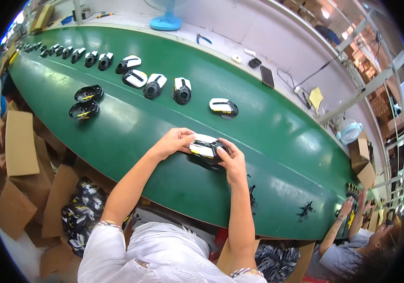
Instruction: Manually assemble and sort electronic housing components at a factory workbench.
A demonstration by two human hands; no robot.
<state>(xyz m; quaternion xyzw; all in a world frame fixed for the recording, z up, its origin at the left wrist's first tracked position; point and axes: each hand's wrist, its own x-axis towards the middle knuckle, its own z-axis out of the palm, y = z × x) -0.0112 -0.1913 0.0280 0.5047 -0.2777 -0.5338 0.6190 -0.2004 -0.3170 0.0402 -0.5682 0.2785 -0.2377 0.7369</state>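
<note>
Just above the green work surface (pixel 136 137), a white and black plastic shell with a yellow strip (pixel 204 145) is held between both hands. My left hand (pixel 172 143) grips its white end, thumb on top. Fingers of my right hand (pixel 233 161) wrap the black end. Beyond them lies a similar shell (pixel 223 108). Farther left, more assembled shells (pixel 182 91) form a long line. Two dark shells (pixel 85 110) rest open side up, yellow pieces inside.
Small black parts (pixel 306 211) lie to the right. Beside me stand a carton of shells (pixel 83 207) and a carton of parts (pixel 277 262). Co-workers' hands (pixel 347 207) are at the right end. A phone (pixel 267 76) and blue fan base (pixel 165 22) occupy the back ledge.
</note>
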